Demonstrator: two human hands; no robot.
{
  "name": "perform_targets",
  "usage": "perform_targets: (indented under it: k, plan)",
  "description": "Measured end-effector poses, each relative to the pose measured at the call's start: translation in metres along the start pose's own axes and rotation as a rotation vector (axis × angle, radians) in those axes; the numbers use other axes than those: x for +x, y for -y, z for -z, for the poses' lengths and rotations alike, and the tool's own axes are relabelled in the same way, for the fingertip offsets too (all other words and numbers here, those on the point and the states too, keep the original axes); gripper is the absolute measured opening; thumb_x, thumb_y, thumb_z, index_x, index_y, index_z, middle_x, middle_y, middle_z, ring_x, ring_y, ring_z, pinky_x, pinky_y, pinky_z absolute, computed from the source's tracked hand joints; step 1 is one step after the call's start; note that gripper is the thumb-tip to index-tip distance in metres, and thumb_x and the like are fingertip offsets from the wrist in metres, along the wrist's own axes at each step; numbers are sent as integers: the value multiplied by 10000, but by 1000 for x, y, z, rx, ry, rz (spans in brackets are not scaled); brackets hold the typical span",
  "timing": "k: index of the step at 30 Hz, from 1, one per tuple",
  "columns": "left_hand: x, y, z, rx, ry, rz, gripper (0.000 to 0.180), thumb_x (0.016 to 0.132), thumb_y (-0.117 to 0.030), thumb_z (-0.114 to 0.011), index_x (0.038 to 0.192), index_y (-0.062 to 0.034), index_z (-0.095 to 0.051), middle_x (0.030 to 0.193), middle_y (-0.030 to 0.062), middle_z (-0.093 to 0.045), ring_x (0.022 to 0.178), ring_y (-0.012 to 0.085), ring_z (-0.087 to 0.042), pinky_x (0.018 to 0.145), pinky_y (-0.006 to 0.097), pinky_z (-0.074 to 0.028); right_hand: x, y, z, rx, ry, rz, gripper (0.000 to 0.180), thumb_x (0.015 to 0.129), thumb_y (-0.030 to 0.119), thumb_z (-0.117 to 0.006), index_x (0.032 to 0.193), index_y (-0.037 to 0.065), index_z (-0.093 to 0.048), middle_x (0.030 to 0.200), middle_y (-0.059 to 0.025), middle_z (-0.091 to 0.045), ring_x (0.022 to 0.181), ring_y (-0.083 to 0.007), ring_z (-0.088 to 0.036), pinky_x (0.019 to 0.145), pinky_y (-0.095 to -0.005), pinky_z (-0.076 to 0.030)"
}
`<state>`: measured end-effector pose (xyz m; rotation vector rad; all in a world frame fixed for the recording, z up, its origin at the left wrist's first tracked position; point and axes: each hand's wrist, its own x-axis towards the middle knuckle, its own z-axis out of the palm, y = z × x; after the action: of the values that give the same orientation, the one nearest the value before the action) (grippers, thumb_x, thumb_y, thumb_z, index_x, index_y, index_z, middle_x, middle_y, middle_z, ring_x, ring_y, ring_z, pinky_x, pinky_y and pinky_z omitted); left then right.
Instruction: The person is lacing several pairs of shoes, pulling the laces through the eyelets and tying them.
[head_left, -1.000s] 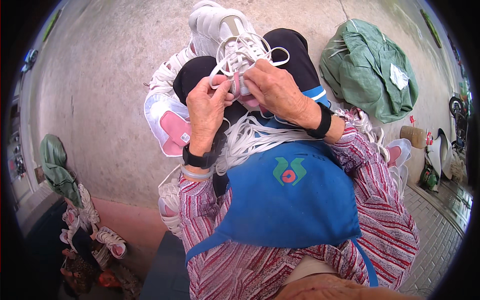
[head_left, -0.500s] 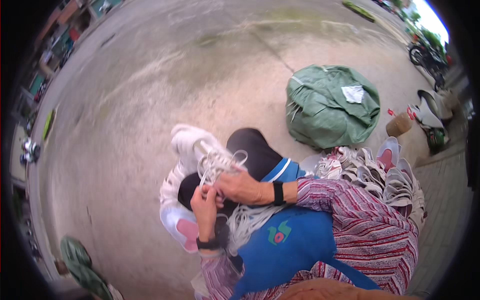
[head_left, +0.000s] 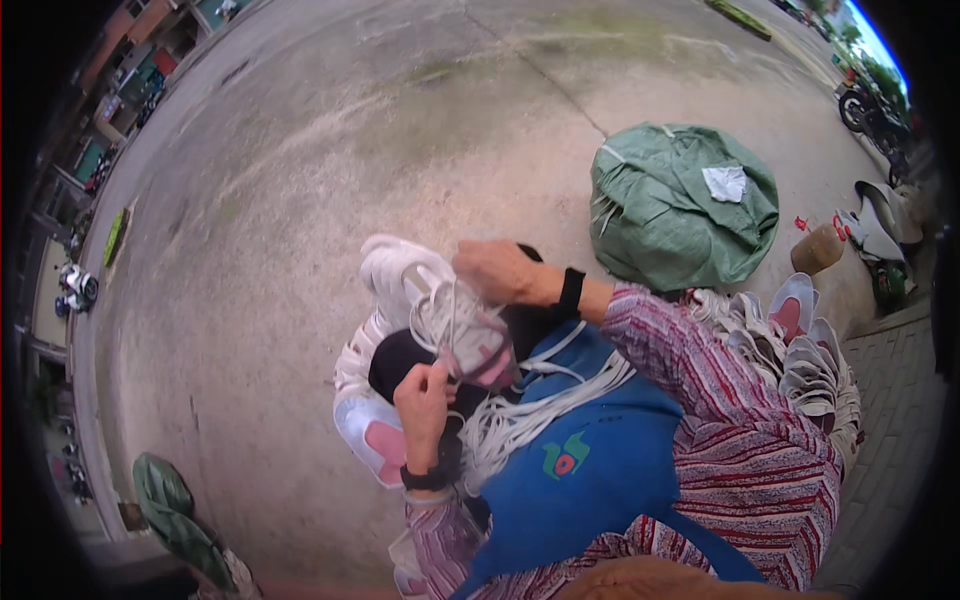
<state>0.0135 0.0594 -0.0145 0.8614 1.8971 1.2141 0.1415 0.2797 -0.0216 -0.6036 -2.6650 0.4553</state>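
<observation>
your left hand [head_left: 422, 402] and right hand [head_left: 492, 271] are apart: the left pinches at the near left edge of the shoe [head_left: 478, 335], on lace or upper i cannot tell; the right, curled and blurred, is by its far side, its grip unclear. the shoe sits over your lap, between your knees [head_left: 398, 362]. its loose loops [head_left: 432, 315] could snag or knot if you tug them unevenly. the bunched laces [head_left: 510, 437] on your apron [head_left: 610, 475] might tangle in, and a hard pull could tip the shoe.
</observation>
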Motion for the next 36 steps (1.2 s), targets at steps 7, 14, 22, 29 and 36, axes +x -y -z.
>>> perform_targets:
  k: [7, 14, 22, 29, 36]
  plan:
    - [-28, 39, -51, 494, 74, -639, 377, 854, -144, -690, 1182, 4, -577, 1089, 175, -619, 1001, 345, -577, 862, 419, -472, -29, -19, -16, 294, -212, -223, 205, 953, 144, -591, 1085, 1, -660, 1004, -161, -675, 901, -265, -662, 817, -337, -517]
    - [-17, 29, -72, 805, 114, -508, 508, 819, -204, -740, 1260, -21, -565, 976, 155, -657, 943, 338, -640, 813, 432, -496, -41, -16, -16, 302, -217, -225, 209, 945, 117, -584, 1096, -1, -666, 1016, -166, -682, 925, -279, -664, 845, -338, -514]
    - [-25, 19, -54, 674, 73, -448, 411, 723, -196, -804, 1081, -39, -676, 864, 153, -686, 823, 334, -651, 732, 433, -441, -45, -6, -26, 799, 24, -370, 259, 1025, 157, -502, 1167, 1, -652, 897, -6, -666, 809, -77, -618, 742, -226, -498]
    - [-24, 19, -49, 487, -106, -525, 335, 720, -197, -797, 950, -4, -648, 846, 164, -647, 809, 329, -612, 763, 440, -445, -44, -2, -35, 874, 7, -336, 271, 1017, 160, -491, 1177, 0, -641, 943, -58, -681, 822, -103, -630, 762, -240, -512]
    - [-46, 63, 94, -863, -301, -56, 432, 888, -275, -641, 1183, 33, -569, 987, 80, -655, 756, 160, -594, 676, 280, -465, -51, 26, -41, 451, -64, -110, 312, 920, 211, -659, 1167, 24, -636, 934, -136, -603, 833, -259, -647, 753, -339, -518]
